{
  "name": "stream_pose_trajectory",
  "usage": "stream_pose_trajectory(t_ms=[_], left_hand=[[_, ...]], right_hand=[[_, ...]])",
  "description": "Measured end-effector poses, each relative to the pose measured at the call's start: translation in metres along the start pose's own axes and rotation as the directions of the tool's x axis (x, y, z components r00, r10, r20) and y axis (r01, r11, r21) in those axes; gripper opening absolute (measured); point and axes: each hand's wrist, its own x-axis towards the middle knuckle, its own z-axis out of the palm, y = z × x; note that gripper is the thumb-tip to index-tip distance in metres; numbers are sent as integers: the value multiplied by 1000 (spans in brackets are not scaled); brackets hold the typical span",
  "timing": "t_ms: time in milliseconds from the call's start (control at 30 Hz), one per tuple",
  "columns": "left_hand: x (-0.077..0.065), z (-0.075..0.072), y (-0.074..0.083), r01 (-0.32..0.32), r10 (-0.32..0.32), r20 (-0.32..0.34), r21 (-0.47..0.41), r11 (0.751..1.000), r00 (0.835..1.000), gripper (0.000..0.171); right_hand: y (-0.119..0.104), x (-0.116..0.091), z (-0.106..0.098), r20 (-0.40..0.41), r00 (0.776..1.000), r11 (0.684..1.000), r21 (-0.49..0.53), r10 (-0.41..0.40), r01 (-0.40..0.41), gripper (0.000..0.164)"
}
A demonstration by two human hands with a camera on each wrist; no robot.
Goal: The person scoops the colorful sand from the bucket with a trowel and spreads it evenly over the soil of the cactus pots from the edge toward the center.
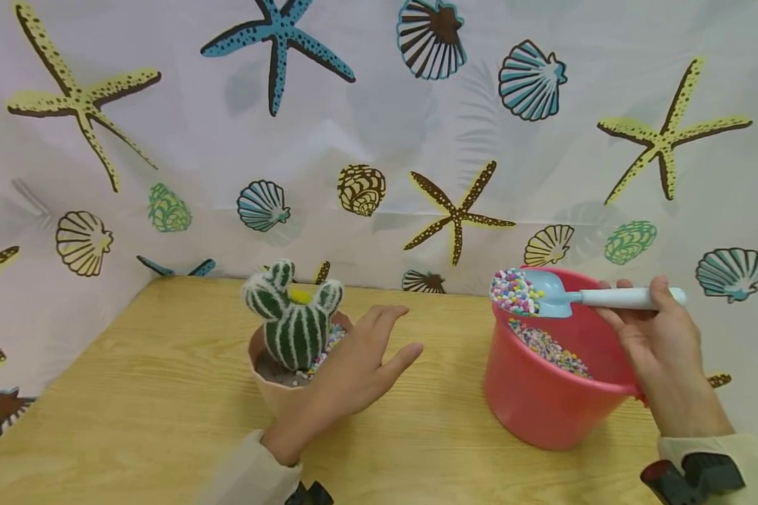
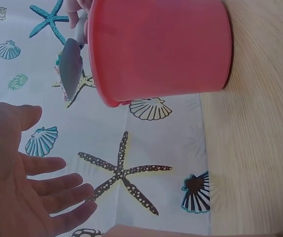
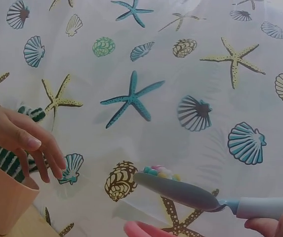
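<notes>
My right hand (image 1: 660,344) grips the pale handle of a small light-blue scoop shovel (image 1: 552,294) over a pink bucket (image 1: 543,400). Colourful pebbles (image 1: 516,291) are heaped on the blade, near the bucket's left rim. More pebbles (image 1: 549,347) lie inside the bucket. With fingers extended and nothing held, my left hand (image 1: 354,372) hovers in front of a peach flower pot (image 1: 271,393), hiding part of it. In the pot stands a knitted green-and-white cactus (image 1: 297,330) with a yellow top, with some pebbles beside it on grey filling. The left wrist view shows the same hand's palm.
The pot and bucket stand apart on a light wooden table (image 1: 133,421), pot left, bucket right. Behind them hangs a white cloth (image 1: 366,126) printed with starfish and shells. Dark wrist devices (image 1: 695,477) sit at the cuffs.
</notes>
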Motion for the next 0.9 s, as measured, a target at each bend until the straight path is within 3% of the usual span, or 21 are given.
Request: stream_pose_trajectory(t_ms=[400, 633, 900], left_hand=[[-31, -26, -14, -4, 5, -61, 25, 1000, 998, 51], [-43, -34, -21, -30, 35, -144, 33, 999, 989, 42], [-57, -45, -29, 23, -20, -176, 19, 1000, 984, 34]], right_hand=[[28, -8, 18, 91, 993, 996, -46, 76, -72, 41], [45, -16, 27, 64, 995, 995, -68, 81, -77, 56], [59, -23, 37, 49, 993, 993, -53, 105, -102, 42]])
